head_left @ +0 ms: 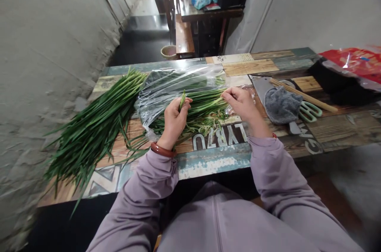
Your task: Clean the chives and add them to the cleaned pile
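Observation:
My left hand [176, 115] is closed round a few green chives, whose pale ends poke up past the thumb. At the stem ends of the loose chives [205, 99] in front of me, my right hand [239, 101] has thumb and forefinger pinched together on chive stems. A clear plastic bag [166, 89] with more chives in it lies behind and under my left hand. Trimmed scraps [208, 123] are strewn on the table between my hands. To the left spreads a large pile of long chives [98, 125], its tips hanging over the table's near edge.
Right of my right hand lie a grey cloth [282, 105], wooden chopsticks [306, 95] and scissors with pale green handles [310, 111]. A red plastic bag [354, 63] and a black item [336, 81] sit at the far right. A wall [44, 45] runs along the left; beyond stands another table [208, 14].

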The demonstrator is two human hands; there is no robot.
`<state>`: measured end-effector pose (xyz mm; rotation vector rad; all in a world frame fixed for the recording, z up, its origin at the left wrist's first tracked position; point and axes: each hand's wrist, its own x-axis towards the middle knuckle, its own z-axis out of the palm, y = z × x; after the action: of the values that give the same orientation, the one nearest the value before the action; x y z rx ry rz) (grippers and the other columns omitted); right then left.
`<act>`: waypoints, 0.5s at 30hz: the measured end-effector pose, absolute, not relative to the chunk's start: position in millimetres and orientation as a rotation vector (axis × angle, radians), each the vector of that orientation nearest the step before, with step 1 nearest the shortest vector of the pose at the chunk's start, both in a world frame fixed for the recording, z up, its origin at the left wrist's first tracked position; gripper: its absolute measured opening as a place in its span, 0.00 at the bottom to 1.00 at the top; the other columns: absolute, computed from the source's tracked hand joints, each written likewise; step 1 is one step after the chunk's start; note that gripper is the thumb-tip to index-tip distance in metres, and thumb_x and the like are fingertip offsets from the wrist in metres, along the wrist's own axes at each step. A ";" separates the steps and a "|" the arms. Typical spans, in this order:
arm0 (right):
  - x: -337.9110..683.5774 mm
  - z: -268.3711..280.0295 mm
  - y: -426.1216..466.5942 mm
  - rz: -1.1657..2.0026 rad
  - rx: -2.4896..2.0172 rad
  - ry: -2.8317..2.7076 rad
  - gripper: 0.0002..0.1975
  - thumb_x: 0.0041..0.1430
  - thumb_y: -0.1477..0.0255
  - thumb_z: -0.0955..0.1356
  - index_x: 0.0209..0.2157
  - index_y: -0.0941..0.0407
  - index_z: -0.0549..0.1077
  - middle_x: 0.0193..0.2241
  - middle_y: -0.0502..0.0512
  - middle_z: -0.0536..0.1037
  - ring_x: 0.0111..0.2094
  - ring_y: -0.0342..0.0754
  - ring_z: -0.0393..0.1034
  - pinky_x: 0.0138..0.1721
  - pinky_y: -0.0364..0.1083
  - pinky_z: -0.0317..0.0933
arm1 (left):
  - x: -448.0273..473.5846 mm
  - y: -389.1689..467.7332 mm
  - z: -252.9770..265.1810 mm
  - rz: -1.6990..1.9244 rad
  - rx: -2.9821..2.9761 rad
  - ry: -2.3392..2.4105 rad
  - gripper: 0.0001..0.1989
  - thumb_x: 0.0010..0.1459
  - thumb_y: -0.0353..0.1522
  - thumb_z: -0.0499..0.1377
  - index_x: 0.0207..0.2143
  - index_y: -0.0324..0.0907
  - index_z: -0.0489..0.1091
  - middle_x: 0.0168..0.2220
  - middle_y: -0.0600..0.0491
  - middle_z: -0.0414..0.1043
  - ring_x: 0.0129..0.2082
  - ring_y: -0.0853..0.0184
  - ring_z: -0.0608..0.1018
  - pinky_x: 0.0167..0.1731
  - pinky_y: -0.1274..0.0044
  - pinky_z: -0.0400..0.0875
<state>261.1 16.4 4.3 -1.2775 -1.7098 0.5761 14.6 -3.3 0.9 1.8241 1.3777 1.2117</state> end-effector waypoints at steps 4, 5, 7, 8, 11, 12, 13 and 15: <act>254.5 5.3 12.6 0.648 -1.250 -1.661 0.15 0.60 0.60 0.67 0.26 0.55 0.71 0.22 0.48 0.71 0.26 0.44 0.62 0.30 0.44 0.55 | 21.8 -9.8 8.5 1.248 1.887 1.322 0.19 0.67 0.43 0.50 0.37 0.41 0.75 0.36 0.50 0.77 0.36 0.66 0.76 0.40 0.75 0.69; 252.2 5.4 11.8 0.664 -1.233 -1.653 0.15 0.60 0.59 0.67 0.25 0.55 0.71 0.22 0.48 0.71 0.26 0.43 0.62 0.30 0.44 0.55 | 23.7 -11.5 9.9 1.245 1.929 1.301 0.18 0.67 0.42 0.50 0.37 0.41 0.75 0.37 0.50 0.78 0.38 0.66 0.76 0.43 0.74 0.69; 246.6 5.2 10.0 0.689 -1.206 -1.631 0.16 0.60 0.59 0.67 0.25 0.55 0.70 0.22 0.48 0.70 0.26 0.43 0.61 0.29 0.44 0.55 | 27.1 -14.5 11.3 1.220 1.996 1.250 0.17 0.67 0.41 0.50 0.37 0.41 0.75 0.39 0.49 0.78 0.41 0.66 0.76 0.46 0.74 0.68; 243.5 4.9 9.0 0.693 -1.198 -1.622 0.16 0.60 0.58 0.67 0.25 0.55 0.70 0.22 0.47 0.69 0.25 0.42 0.60 0.29 0.44 0.54 | 28.5 -15.8 11.4 1.195 2.010 1.222 0.17 0.68 0.40 0.50 0.37 0.41 0.75 0.39 0.49 0.78 0.41 0.66 0.77 0.45 0.75 0.68; 234.5 3.4 6.2 0.663 -1.194 -1.620 0.17 0.60 0.58 0.68 0.23 0.55 0.69 0.21 0.47 0.67 0.24 0.42 0.58 0.28 0.44 0.53 | 31.2 -18.3 9.8 1.133 1.971 1.163 0.17 0.67 0.40 0.51 0.38 0.40 0.74 0.36 0.50 0.77 0.35 0.68 0.77 0.40 0.77 0.69; 232.1 2.9 5.3 0.650 -1.195 -1.621 0.18 0.59 0.58 0.68 0.23 0.55 0.68 0.20 0.47 0.66 0.24 0.42 0.58 0.28 0.44 0.52 | 31.5 -18.7 9.3 1.108 1.949 1.148 0.16 0.67 0.40 0.51 0.37 0.40 0.74 0.35 0.51 0.77 0.33 0.69 0.77 0.37 0.78 0.69; 230.1 2.4 4.6 0.641 -1.198 -1.619 0.18 0.60 0.58 0.68 0.22 0.55 0.68 0.20 0.47 0.66 0.24 0.42 0.58 0.28 0.44 0.52 | 31.7 -18.9 8.8 1.075 1.929 1.130 0.16 0.67 0.40 0.51 0.37 0.40 0.73 0.33 0.52 0.76 0.31 0.70 0.76 0.35 0.78 0.69; 227.3 1.9 3.4 0.632 -1.222 -1.605 0.19 0.60 0.57 0.68 0.22 0.55 0.67 0.19 0.46 0.65 0.23 0.41 0.57 0.27 0.44 0.51 | 31.4 -18.8 8.6 1.005 1.901 1.083 0.16 0.67 0.40 0.51 0.34 0.40 0.72 0.31 0.53 0.75 0.28 0.71 0.75 0.32 0.79 0.68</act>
<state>227.3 3.4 1.9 -1.2221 -1.6046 0.6315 31.4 -18.8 8.6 1.9007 1.0829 1.0045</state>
